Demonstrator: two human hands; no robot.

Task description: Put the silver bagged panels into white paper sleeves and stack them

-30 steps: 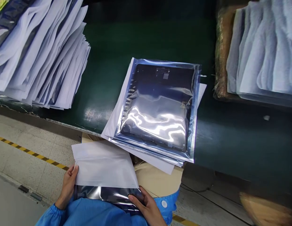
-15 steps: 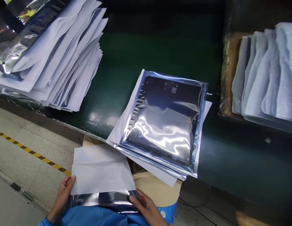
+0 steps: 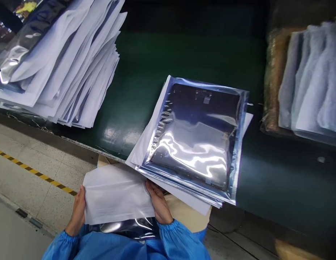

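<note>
Low in front of my body, a thin white sheet (image 3: 119, 196) lies over a shiny, silvery-dark antistatic bag (image 3: 124, 227), which shows only along the near edge. My left hand (image 3: 78, 209) grips the sheet's left side, its thumb at the edge. On the opposite side my right hand (image 3: 159, 203) holds the right edge, fingers partly hidden behind it. Just beyond, on the dark green table, rests a short stack of shiny antistatic bags (image 3: 192, 144) with white sheets among them; a flat dark panel shows through the top bag.
At the upper left stands a tall, uneven pile of white sleeves and shiny bags (image 3: 76, 65). A cardboard box (image 3: 276, 79) with wavy white foam sheets (image 3: 311, 79) is at the right. The green table's (image 3: 111, 133) front edge runs diagonally. Yellow-black tape (image 3: 35, 175) marks the floor.
My right hand has moved up along the right side, from the shiny bag's edge to the white sheet. My left hand has shifted slightly upward. The view has turned a little.
</note>
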